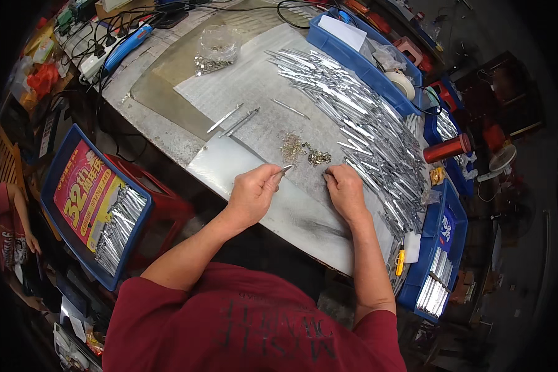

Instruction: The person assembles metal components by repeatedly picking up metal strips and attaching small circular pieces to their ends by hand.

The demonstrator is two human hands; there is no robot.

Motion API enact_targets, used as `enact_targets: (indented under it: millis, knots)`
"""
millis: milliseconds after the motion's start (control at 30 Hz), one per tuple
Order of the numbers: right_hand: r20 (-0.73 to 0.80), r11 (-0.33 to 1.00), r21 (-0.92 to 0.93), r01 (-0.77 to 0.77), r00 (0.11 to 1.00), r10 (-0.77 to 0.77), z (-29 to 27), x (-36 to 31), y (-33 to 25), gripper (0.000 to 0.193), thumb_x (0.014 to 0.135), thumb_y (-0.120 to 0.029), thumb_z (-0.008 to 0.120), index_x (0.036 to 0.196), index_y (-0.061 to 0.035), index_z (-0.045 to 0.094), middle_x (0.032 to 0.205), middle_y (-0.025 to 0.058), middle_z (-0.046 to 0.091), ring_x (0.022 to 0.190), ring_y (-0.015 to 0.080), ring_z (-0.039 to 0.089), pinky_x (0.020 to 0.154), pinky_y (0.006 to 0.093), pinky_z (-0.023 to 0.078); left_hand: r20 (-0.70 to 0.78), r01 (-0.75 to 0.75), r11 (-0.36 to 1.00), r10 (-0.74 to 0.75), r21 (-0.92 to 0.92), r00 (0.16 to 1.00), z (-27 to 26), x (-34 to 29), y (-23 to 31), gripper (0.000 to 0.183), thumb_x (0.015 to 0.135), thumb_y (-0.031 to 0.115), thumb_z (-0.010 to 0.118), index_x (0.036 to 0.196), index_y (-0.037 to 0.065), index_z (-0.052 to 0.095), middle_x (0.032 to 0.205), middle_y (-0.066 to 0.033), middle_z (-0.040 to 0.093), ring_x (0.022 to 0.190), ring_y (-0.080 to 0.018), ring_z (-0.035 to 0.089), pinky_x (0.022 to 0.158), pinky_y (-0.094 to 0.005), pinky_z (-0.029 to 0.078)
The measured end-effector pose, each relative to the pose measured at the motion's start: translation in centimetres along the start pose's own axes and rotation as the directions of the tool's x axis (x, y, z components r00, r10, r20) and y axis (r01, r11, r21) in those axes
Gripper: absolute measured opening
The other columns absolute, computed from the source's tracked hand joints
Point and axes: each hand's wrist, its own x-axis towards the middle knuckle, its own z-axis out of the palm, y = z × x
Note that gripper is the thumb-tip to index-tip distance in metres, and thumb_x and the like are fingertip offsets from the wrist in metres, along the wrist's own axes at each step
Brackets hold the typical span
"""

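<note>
My left hand [252, 193] is closed on a slim silver metal piece [286, 168], whose tip shows past the thumb and forefinger. Pinched together, the fingers of my right hand [345, 191] hover over the table's near part; whatever they hold is too small to make out. Between and beyond the hands lie two small heaps: pale gold bits [291, 146] and darker brassy rings or nuts [318, 156]. A large spread of slender silver metal pieces [353, 124] covers the table's right side. Several more pieces [239, 123] lie apart, beyond my left hand.
A clear bag of small metal parts [216, 51] sits at the far side. Blue bins [359, 59] line the right edge; another blue bin [108, 280] with silver pieces stands on a red stool at left. A yellow-handled tool [400, 262] lies near right. Another person [18, 229] is at left.
</note>
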Motion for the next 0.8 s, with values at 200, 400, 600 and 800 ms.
enact_targets:
  millis: [200, 400, 600, 800]
  knots:
    - [0.018, 0.988, 0.100, -0.118, 0.993, 0.117, -0.6, 0.0, 0.5, 0.009, 0.072, -0.006, 0.056, 0.078, 0.0008, 0.058, 0.074, 0.0159, 0.056, 0.071, 0.0314, 0.054, 0.064, 0.0367, 0.043, 0.001, 0.013, 1.000, -0.013, -0.003, 1.000, 0.0, 0.0, 0.0, 0.011, 0.084, 0.006, 0.050, 0.085, -0.003, 0.056, 0.062, -0.0035, 0.054, 0.058, -0.0084, 0.051, 0.054, -0.0216, 0.042]
    - [0.012, 0.995, 0.071, -0.072, 0.997, 0.071, -0.1, 0.4, 0.3, 0.009, 0.072, -0.006, 0.057, 0.077, 0.0009, 0.058, 0.074, 0.0157, 0.057, 0.071, 0.0310, 0.054, 0.064, 0.0360, 0.043, -0.024, -0.002, 1.000, 0.001, -0.010, 1.000, 0.1, -0.1, -0.2, 0.013, 0.083, 0.010, 0.052, 0.088, -0.001, 0.056, 0.062, -0.0107, 0.055, 0.053, -0.0156, 0.052, 0.050, -0.0268, 0.041]
    - [0.026, 1.000, -0.013, 0.014, 1.000, -0.014, 0.6, 0.7, 0.3, 0.006, 0.072, -0.005, 0.056, 0.074, 0.0009, 0.056, 0.072, 0.0164, 0.056, 0.070, 0.0325, 0.053, 0.065, 0.0384, 0.042, -0.013, 0.002, 1.000, -0.003, -0.019, 1.000, 0.0, -0.1, -0.1, 0.014, 0.083, 0.010, 0.052, 0.089, -0.001, 0.056, 0.061, -0.0102, 0.055, 0.054, -0.0140, 0.052, 0.050, -0.0259, 0.041]
    - [0.030, 0.990, -0.140, -0.033, 0.999, 0.038, 1.4, 0.9, 0.0, 0.003, 0.070, 0.000, 0.050, 0.069, 0.0022, 0.051, 0.069, 0.0197, 0.053, 0.068, 0.0351, 0.052, 0.063, 0.0417, 0.042, -0.033, 0.016, 0.999, -0.018, -0.049, 0.999, 0.1, -0.1, -0.1, 0.013, 0.082, 0.010, 0.053, 0.087, -0.002, 0.056, 0.061, -0.0093, 0.055, 0.054, -0.0126, 0.052, 0.050, -0.0255, 0.041]
